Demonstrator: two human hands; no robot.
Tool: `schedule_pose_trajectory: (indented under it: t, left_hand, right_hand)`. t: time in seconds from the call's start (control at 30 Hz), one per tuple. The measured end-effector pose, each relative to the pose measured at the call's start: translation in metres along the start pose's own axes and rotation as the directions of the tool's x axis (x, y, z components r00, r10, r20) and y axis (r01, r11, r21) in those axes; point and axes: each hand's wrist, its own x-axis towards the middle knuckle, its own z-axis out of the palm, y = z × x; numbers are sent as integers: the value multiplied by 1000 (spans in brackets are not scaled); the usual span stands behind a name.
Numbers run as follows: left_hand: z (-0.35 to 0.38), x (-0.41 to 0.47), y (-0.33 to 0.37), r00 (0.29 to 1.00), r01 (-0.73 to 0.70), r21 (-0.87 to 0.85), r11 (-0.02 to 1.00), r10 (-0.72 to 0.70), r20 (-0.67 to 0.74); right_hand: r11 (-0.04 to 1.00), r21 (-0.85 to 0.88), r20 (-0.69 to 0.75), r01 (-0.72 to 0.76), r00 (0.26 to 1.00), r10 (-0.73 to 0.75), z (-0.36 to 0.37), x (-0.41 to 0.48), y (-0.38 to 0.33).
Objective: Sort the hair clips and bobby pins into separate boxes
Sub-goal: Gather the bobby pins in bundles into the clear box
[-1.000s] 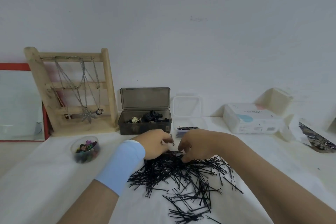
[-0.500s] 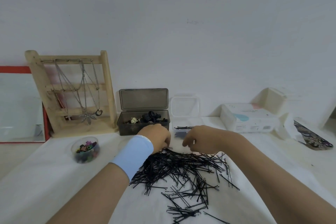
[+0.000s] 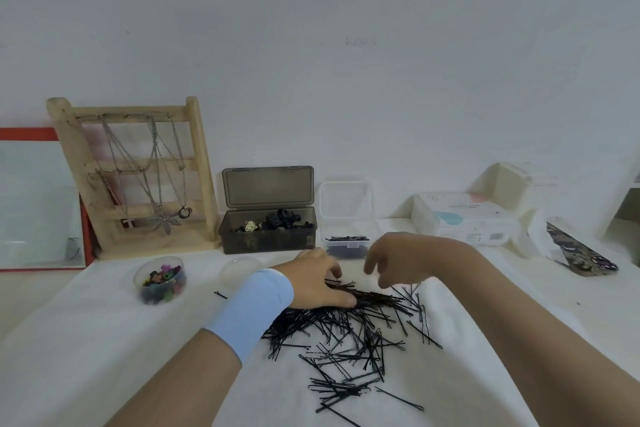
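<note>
1. Left grip (image 3: 320, 284), on the arm with the pale blue wristband (image 3: 252, 310), is closed over the far edge of the heap of bobby pins (image 3: 349, 333). Its thumb lies along the near side of a bunch, its fingers curl over the far side, and the palm faces down.
2. Right grip (image 3: 394, 262) hovers just right of the left grip, a little above the heap. Its fingers hang down loose and spread. It is blurred, and no pin shows between the fingers.
3. The bobby pins spread from under the left grip toward the person, over the white cloth on the bench (image 3: 86, 357). One stray pin (image 3: 220, 295) lies apart, left of the wristband.
4. Just beyond the two grips stands the clear box (image 3: 346, 248), its lid up against the wall and a layer of bobby pins inside.
5. Beyond the left grip, just left of the clear box, sits the smoky dark box (image 3: 268, 243). Its lid is upright and it holds hair clips (image 3: 282, 218), mostly black with one pale.
6. Left of the left grip lies a clear round lid (image 3: 239, 270). Farther left is a round tub (image 3: 161, 284) of small coloured clips.
7. Well beyond and left of the left grip, a wooden rack (image 3: 138, 177) hung with necklaces leans at the wall, with a red-framed mirror (image 3: 38, 204) on its left.
8. Beyond and right of the right grip lies a white packet (image 3: 464, 218), and farther right a patterned flat case (image 3: 581, 253).
</note>
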Motion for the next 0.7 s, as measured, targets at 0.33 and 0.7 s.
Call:
schedule_pose_trajectory:
  t: [0.33,0.7]
  left_hand:
    - [6,6,20,997,-69,94,993,72,-20]
    - [4,0,21,990,-111,150,982,122,-66]
  right_hand:
    - [989,-4,76,-148,986,147,19,1,12]
    - [960,60,177,-273,950,259,0,-19,8]
